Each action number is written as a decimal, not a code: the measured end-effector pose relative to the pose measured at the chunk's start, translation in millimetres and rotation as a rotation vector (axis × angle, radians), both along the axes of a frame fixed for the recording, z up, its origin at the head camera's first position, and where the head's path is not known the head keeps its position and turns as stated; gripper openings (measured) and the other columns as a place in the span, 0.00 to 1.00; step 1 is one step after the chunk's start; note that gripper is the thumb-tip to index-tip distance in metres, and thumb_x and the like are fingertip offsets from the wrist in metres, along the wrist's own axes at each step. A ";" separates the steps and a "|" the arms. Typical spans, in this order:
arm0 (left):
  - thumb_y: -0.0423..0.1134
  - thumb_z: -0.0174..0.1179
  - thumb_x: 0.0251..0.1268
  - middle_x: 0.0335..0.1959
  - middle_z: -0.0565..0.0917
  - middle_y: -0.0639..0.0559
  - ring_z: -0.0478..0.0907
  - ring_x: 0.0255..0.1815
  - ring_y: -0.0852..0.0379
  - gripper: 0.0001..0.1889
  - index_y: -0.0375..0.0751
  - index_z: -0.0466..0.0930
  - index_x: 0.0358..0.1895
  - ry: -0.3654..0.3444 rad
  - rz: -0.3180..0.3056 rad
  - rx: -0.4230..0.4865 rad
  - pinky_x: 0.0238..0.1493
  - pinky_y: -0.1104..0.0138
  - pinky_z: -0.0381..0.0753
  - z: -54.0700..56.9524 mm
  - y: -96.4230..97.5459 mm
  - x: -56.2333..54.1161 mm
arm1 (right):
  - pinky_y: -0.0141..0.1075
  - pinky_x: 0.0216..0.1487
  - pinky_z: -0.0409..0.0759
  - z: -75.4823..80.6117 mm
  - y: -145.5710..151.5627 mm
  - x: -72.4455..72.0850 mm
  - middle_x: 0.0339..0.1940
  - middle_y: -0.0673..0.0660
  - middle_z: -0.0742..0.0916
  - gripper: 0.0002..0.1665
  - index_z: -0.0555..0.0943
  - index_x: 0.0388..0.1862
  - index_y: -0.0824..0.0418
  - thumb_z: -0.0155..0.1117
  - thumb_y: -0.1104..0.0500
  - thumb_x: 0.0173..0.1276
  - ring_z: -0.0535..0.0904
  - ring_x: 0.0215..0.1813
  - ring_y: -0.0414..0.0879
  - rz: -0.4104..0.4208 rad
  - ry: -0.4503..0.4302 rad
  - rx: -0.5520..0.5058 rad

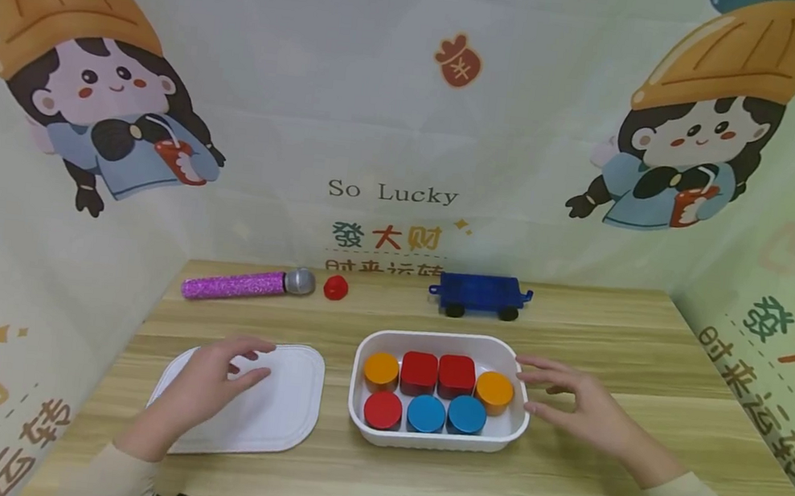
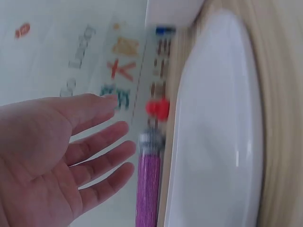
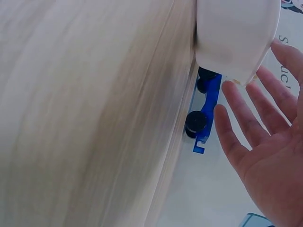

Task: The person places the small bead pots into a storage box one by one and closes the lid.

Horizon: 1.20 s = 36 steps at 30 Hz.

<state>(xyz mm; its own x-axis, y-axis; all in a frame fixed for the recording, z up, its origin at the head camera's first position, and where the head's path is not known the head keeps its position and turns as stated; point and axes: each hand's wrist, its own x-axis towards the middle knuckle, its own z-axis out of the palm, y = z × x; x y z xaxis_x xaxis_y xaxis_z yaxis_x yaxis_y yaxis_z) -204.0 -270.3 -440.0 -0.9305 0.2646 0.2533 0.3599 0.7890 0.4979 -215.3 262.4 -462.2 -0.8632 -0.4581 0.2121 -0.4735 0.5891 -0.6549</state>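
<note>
A white plastic box stands mid-table, holding several round and squarish pieces in orange, red and blue, such as a red block and a blue disc. My right hand is at the box's right end, fingers loosely extended at its rim; whether they touch it I cannot tell. A white lid lies flat on the left. Over it hovers my left hand, holding nothing, its fingers relaxed. The left wrist view shows that left palm apart from the lid.
Along the back lie a glittery purple microphone and a small red piece. Behind the box stands a blue wheeled wagon. A printed cloth hangs behind and beside the wooden table.
</note>
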 end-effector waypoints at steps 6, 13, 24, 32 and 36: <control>0.32 0.67 0.68 0.49 0.87 0.35 0.85 0.44 0.45 0.18 0.29 0.82 0.59 -0.114 0.101 -0.070 0.39 0.60 0.86 -3.2 -71.5 -8.6 | 0.43 0.57 0.88 -0.1 0.8 -1.0 0.74 0.56 0.79 0.22 0.85 0.62 0.54 0.73 0.53 0.70 0.79 0.69 0.60 0.004 -0.017 -0.001; 0.33 0.68 0.65 0.40 0.87 0.39 0.84 0.40 0.46 0.18 0.25 0.81 0.54 -0.260 0.174 -0.151 0.38 0.58 0.88 -13.4 -128.7 -11.7 | 0.40 0.57 0.87 0.4 1.2 -0.6 0.74 0.56 0.79 0.23 0.85 0.62 0.54 0.72 0.51 0.70 0.78 0.69 0.60 -0.001 -0.024 0.006; 0.32 0.70 0.62 0.34 0.85 0.49 0.81 0.36 0.54 0.18 0.29 0.82 0.54 -0.323 0.149 -0.190 0.33 0.65 0.82 -23.6 -147.1 -6.2 | 0.41 0.56 0.88 1.0 -0.5 0.3 0.74 0.57 0.79 0.23 0.85 0.62 0.56 0.72 0.52 0.70 0.79 0.68 0.60 0.008 -0.022 -0.003; 0.30 0.67 0.64 0.31 0.83 0.50 0.80 0.27 0.57 0.19 0.30 0.80 0.58 -0.385 0.119 -0.107 0.24 0.69 0.83 -29.4 -147.2 -2.3 | 0.41 0.56 0.87 -1.1 1.0 -0.7 0.74 0.56 0.79 0.23 0.84 0.63 0.54 0.72 0.52 0.71 0.78 0.69 0.60 0.005 -0.032 -0.008; 0.27 0.64 0.65 0.33 0.85 0.45 0.84 0.25 0.54 0.22 0.27 0.76 0.62 -0.443 0.119 0.039 0.23 0.65 0.88 -32.2 -149.9 0.5 | 0.40 0.57 0.87 -2.2 1.4 -1.0 0.75 0.56 0.79 0.23 0.84 0.64 0.53 0.71 0.51 0.71 0.78 0.69 0.59 0.003 -0.038 -0.005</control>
